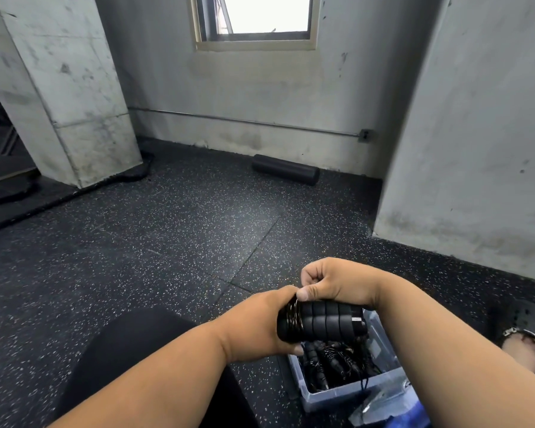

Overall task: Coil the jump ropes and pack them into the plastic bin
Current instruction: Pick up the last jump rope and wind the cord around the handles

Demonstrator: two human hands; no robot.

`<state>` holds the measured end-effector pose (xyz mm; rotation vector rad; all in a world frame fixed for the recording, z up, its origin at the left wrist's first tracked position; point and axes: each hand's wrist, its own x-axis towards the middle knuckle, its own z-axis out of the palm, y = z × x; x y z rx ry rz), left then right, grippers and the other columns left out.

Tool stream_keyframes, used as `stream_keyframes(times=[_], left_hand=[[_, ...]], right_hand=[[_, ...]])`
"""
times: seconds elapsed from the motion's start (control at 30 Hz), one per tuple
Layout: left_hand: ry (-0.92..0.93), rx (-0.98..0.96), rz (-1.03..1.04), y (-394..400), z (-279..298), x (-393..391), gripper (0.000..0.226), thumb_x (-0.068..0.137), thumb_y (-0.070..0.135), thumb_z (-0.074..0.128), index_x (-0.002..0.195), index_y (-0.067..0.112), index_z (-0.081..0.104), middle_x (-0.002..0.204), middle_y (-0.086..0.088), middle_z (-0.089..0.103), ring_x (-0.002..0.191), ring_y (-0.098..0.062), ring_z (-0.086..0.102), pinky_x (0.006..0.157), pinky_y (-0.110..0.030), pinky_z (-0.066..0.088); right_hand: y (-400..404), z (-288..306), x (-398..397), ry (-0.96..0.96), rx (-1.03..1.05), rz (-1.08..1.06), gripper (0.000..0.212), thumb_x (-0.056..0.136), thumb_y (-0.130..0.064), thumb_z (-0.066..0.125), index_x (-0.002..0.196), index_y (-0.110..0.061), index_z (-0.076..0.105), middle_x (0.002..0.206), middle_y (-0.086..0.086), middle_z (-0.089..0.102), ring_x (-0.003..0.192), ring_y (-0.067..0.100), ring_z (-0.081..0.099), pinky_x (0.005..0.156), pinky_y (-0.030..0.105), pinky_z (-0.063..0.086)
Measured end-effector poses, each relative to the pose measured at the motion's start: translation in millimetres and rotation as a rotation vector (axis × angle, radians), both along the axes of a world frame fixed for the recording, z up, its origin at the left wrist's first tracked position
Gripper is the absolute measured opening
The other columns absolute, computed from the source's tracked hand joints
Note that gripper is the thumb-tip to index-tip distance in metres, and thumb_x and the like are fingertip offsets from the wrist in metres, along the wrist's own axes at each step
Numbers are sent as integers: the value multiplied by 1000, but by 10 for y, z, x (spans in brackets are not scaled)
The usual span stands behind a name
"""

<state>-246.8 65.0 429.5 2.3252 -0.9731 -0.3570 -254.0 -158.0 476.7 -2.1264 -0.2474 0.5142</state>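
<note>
A black jump rope (pixel 325 321) with ribbed foam handles laid side by side is held above the floor, its thin cord wound in tight loops round the handles' left end. My left hand (pixel 260 322) grips the wound end from below and the left. My right hand (pixel 328 282) pinches the cord at the top of the coil, its thumb pressed on it. Just beneath, a clear plastic bin (pixel 349 392) stands on the floor with several black jump ropes (pixel 331 362) inside.
The floor is dark speckled rubber. A black foam roller (pixel 286 168) lies by the back wall. Concrete pillars stand at left (pixel 65 97) and right (pixel 476 143). A foot in a black clog (pixel 525 338) is right of the bin; my black-clad leg (pixel 130 359) is left.
</note>
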Motion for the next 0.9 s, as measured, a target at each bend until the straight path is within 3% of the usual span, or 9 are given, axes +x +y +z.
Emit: stream_keyframes(times=[0.17, 0.23, 0.3, 0.37, 0.43, 0.53, 0.6, 0.67, 0.9], left_hand=[[89, -134, 82, -25, 4, -34, 75, 71, 44, 95, 128, 47, 46, 115, 19, 66, 105, 3, 63, 99, -28, 52], [90, -197, 159, -30, 10, -32, 77, 73, 44, 94, 129, 49, 41, 115, 18, 66, 104, 0, 64, 99, -34, 55], [80, -240, 242, -24, 9, 10, 88, 75, 43, 92, 139, 53, 32, 112, 17, 64, 99, -4, 66, 96, -35, 56], [85, -240, 284, -19, 0, 54, 104, 77, 44, 91, 150, 62, 18, 109, 19, 64, 93, -7, 67, 92, -34, 55], [51, -215, 294, -22, -28, 86, 107, 79, 47, 88, 151, 69, 13, 111, 20, 64, 93, -9, 67, 92, -32, 53], [-8, -186, 362, -8, -86, 160, 88, 78, 49, 85, 144, 66, 29, 115, 17, 67, 100, -14, 67, 96, -29, 51], [-34, -121, 415, 36, -114, 218, 75, 78, 49, 85, 137, 56, 40, 110, 15, 70, 99, -16, 67, 91, -30, 52], [-58, -21, 441, 88, -123, 272, 68, 79, 48, 83, 134, 49, 44, 105, 15, 71, 97, -18, 68, 85, -30, 52], [-119, 243, 294, 155, -173, 307, 68, 76, 46, 86, 130, 45, 44, 109, 11, 71, 101, -21, 69, 87, -34, 54]], right_hand=[[-30, -175, -39, 75, 335, -149, 43, 83, -49, 80, 94, -11, 63, 84, 13, 59, 71, 21, 51, 62, 33, 41], [27, -229, -91, 21, 338, -228, 19, 95, -34, 68, 85, -18, 66, 75, 6, 56, 62, 13, 44, 54, 27, 33], [105, -312, -76, -77, 214, -275, 41, 98, -5, 54, 71, -31, 67, 63, -8, 53, 59, 8, 36, 53, 25, 28], [216, -347, -57, -164, 20, -285, 49, 94, 5, 46, 71, -35, 61, 64, -14, 53, 62, 5, 38, 55, 27, 34], [326, -271, -58, -244, -211, -202, 40, 96, 5, 43, 85, -31, 56, 81, -4, 56, 76, 11, 44, 63, 32, 39], [384, -240, -68, -270, -481, -177, 25, 101, -2, 42, 118, -6, 60, 119, 17, 64, 97, 27, 56, 72, 29, 33], [405, -225, -118, -274, -560, -106, 25, 105, -16, 45, 122, -9, 61, 125, 17, 66, 107, 33, 61, 81, 31, 44], [429, -151, -197, -298, -616, -53, 24, 105, -32, 51, 120, -18, 64, 121, 10, 69, 109, 30, 64, 89, 34, 50], [528, 353, -364, -427, -716, 34, 18, 96, -41, 66, 86, -26, 63, 84, -5, 67, 79, 20, 62, 65, 30, 45]])
